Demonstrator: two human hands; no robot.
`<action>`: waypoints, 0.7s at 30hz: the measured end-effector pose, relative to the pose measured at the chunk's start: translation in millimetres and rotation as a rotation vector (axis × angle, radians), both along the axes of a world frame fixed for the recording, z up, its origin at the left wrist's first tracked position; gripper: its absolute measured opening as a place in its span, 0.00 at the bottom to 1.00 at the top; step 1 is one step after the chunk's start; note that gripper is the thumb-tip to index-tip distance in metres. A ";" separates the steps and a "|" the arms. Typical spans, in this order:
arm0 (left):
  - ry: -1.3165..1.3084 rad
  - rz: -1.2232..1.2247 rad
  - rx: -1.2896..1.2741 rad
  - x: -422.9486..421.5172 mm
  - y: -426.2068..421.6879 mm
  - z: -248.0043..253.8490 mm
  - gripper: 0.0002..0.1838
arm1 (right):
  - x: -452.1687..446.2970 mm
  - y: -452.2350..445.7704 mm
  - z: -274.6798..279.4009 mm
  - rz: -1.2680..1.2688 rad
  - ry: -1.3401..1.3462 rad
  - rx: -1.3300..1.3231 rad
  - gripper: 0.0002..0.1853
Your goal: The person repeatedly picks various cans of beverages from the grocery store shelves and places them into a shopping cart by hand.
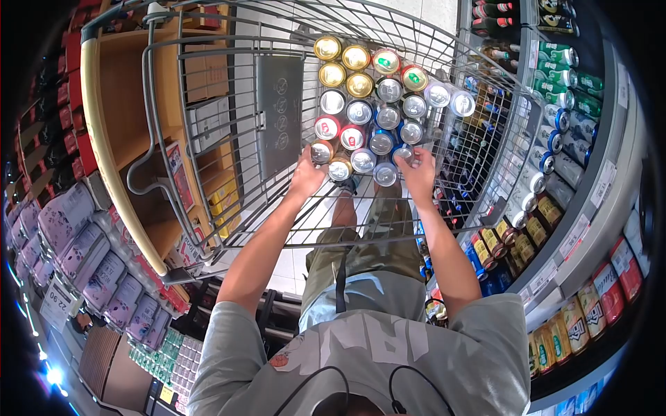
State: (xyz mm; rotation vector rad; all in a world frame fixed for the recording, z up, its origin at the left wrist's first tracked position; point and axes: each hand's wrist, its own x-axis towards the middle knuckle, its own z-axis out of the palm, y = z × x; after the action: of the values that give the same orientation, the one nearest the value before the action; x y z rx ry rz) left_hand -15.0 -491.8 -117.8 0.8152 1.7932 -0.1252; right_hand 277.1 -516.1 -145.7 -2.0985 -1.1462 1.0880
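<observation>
The place is a shop of the supermarket kind. This is shown by the wire shopping cart [280, 114] with many drink cans [359, 84], the shelf [590, 251] on the right with rows of bottles [494, 24] and cans, its price labels [575, 232], and a price card [56, 303] reading 22.90 near stacked packages [66, 211].

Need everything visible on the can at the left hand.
The can has a round, silver, metallic-looking lid with a pull tab; the little of its side that shows looks brownish gold. No opening is visible in the lid. It stands roughly upright, lid facing the camera, inside the wire shopping cart, at the corner of the can group nearest the left hand. The fingers appear to touch its side; whether they grip it is unclear. Any label is unreadable.
</observation>
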 end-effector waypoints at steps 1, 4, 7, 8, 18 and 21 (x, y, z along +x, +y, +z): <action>0.004 0.002 0.012 -0.7 -1.5 -1.3 0.50 | -1.4 0.7 0.3 -0.003 -0.015 -0.022 0.31; 0.123 -0.178 0.103 7.2 0.5 15.9 0.50 | -5.5 0.5 -2.2 -0.021 -0.043 -0.038 0.34; 0.121 -0.152 0.096 7.4 0.0 18.2 0.48 | -4.1 -2.0 -5.8 -0.046 -0.027 -0.050 0.37; 0.133 -0.148 0.098 7.2 0.0 18.4 0.48 | -3.4 -2.1 -6.9 -0.054 -0.015 -0.055 0.37; 0.141 -0.122 0.133 4.8 3.6 28.3 0.45 | 0.7 -6.3 -11.1 -0.075 0.014 -0.093 0.41; 0.139 -0.121 0.151 4.6 4.8 32.5 0.43 | 4.0 -6.6 -10.9 -0.080 0.017 -0.081 0.42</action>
State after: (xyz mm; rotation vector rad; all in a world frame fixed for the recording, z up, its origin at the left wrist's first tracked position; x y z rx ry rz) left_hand -10.4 -487.1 -85.2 1.0457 1.9004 -0.1297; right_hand 281.1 -522.7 -156.6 -2.1731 -1.0168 1.1298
